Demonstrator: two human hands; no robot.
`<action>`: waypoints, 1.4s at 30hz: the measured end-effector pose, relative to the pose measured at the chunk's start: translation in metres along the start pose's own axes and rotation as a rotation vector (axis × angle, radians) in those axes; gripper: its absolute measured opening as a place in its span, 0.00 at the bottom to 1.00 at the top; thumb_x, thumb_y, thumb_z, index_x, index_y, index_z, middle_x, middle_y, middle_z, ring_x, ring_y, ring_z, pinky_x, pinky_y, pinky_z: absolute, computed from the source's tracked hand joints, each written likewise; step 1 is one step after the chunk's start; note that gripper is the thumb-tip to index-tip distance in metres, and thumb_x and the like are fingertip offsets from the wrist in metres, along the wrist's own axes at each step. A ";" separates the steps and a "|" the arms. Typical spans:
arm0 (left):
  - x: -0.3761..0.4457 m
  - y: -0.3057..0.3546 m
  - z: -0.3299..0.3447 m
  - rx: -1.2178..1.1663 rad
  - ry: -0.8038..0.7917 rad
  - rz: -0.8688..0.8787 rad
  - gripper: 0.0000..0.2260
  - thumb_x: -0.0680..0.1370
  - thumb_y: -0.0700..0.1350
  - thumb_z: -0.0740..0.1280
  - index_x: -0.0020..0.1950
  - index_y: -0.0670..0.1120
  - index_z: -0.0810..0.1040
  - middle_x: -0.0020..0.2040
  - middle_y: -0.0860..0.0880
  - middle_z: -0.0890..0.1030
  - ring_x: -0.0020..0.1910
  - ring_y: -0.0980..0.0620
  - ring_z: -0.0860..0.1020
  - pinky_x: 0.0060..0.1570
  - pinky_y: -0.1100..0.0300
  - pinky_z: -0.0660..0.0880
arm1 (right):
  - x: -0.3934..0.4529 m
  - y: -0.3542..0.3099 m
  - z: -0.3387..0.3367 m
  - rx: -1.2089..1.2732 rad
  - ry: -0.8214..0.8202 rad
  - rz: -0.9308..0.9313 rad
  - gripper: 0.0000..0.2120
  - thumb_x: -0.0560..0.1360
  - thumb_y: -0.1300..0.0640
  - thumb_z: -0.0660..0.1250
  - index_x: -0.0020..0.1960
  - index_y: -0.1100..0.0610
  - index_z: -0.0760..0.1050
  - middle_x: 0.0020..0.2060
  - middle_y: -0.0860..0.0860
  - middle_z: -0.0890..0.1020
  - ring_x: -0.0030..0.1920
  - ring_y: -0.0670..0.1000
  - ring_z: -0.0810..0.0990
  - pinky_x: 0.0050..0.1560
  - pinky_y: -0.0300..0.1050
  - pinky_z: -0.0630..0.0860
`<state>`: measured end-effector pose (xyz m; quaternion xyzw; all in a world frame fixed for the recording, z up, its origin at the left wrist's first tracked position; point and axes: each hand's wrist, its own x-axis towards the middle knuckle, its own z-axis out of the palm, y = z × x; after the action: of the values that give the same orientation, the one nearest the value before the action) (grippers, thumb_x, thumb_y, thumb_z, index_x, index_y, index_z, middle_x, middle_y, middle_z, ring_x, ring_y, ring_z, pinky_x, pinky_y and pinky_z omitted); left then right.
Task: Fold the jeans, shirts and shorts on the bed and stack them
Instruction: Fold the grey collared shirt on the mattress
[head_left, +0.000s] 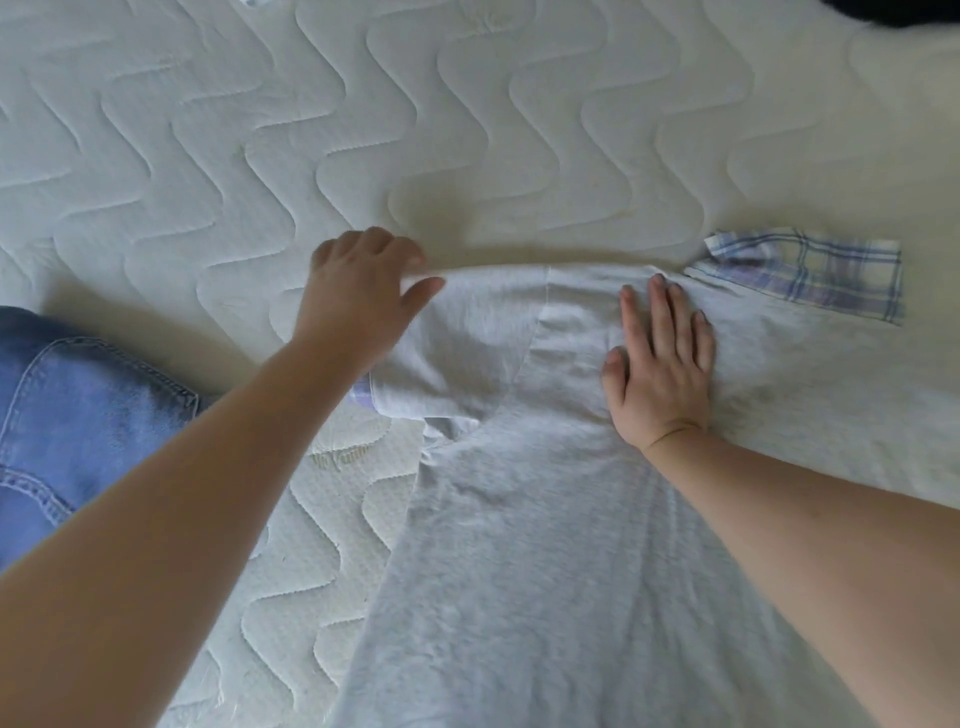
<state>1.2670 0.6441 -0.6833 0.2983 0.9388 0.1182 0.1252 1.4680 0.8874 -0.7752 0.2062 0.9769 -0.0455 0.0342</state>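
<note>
Grey shirt (545, 519) lies flat on the bed (363, 130), plaid collar (810, 275) at its far right. L hand (358, 301) pinches shirt's far edge; R hand (660, 364) presses flat on shirt, fingers straight. Jeans (67, 415) left of shirt

On the bed (467, 130), the left hand (358, 296) pinches a grey shirt's (519, 519) folded sleeve; the right hand (660, 364) presses flat near its plaid, seemingly collar, trim (810, 270); jeans (78, 415) lie left.
</note>
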 end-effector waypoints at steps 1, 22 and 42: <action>0.007 0.012 0.003 -0.013 -0.034 0.032 0.17 0.80 0.56 0.63 0.62 0.47 0.79 0.59 0.46 0.79 0.61 0.43 0.74 0.63 0.48 0.65 | 0.000 0.000 0.000 0.002 -0.004 0.000 0.30 0.79 0.48 0.48 0.80 0.50 0.48 0.80 0.53 0.50 0.79 0.53 0.47 0.77 0.56 0.46; 0.051 0.100 0.079 -0.012 -0.009 0.127 0.12 0.82 0.48 0.60 0.59 0.42 0.75 0.54 0.41 0.75 0.51 0.39 0.74 0.52 0.47 0.68 | 0.000 0.000 0.001 -0.007 0.040 -0.025 0.30 0.78 0.48 0.52 0.79 0.51 0.55 0.79 0.59 0.53 0.79 0.56 0.50 0.76 0.59 0.51; 0.016 0.111 0.066 0.237 0.251 0.341 0.23 0.73 0.34 0.67 0.67 0.44 0.72 0.59 0.40 0.75 0.58 0.38 0.73 0.58 0.44 0.65 | -0.001 -0.003 -0.006 0.027 -0.007 -0.004 0.30 0.79 0.49 0.50 0.80 0.49 0.50 0.80 0.55 0.50 0.79 0.52 0.45 0.77 0.55 0.47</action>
<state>1.3329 0.7516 -0.7151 0.4481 0.8904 0.0626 -0.0501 1.4675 0.8851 -0.7687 0.2044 0.9765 -0.0595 0.0347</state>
